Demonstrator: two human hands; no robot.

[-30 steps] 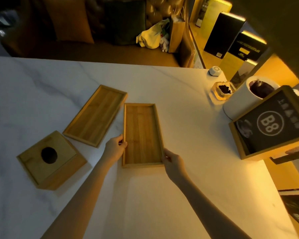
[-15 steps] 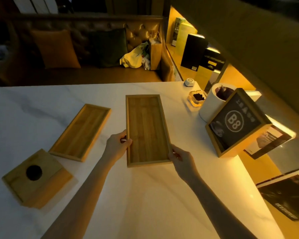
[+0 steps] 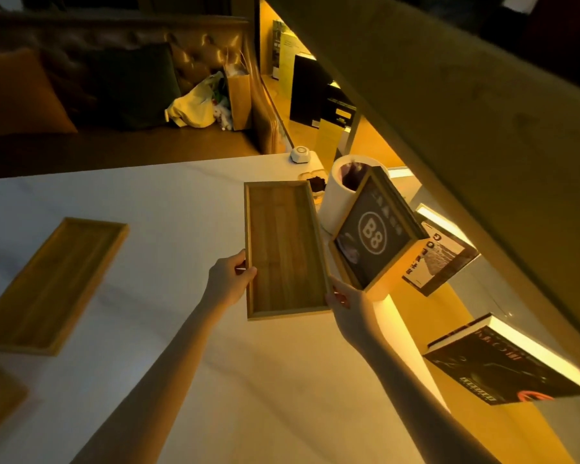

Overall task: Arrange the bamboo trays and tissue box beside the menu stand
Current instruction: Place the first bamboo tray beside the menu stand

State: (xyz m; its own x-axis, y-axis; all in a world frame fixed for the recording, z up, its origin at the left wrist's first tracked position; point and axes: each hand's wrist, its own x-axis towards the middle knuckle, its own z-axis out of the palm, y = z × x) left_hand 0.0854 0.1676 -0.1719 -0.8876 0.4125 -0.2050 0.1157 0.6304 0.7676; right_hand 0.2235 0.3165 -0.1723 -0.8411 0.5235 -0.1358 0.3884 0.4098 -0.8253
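The marble counter (image 3: 181, 202) carries the menu stand (image 3: 375, 236); far left of it lies a second bamboo tray (image 3: 52, 283); just left of it, the held bamboo tray (image 3: 283, 249); left hand (image 3: 230, 281) and right hand (image 3: 347, 304) grip its near corners.

The single head-worn camera looked forward and steeply down over the white marble table (image 3: 168, 202) from its near edge, facing the far edge and the tufted sofa (image 3: 121, 78) beyond. It sat close, with both forearms reaching in from the bottom. The wide lens bent the right edge, beyond which lit shelves (image 3: 412, 296) showed. No second view shared the scene.
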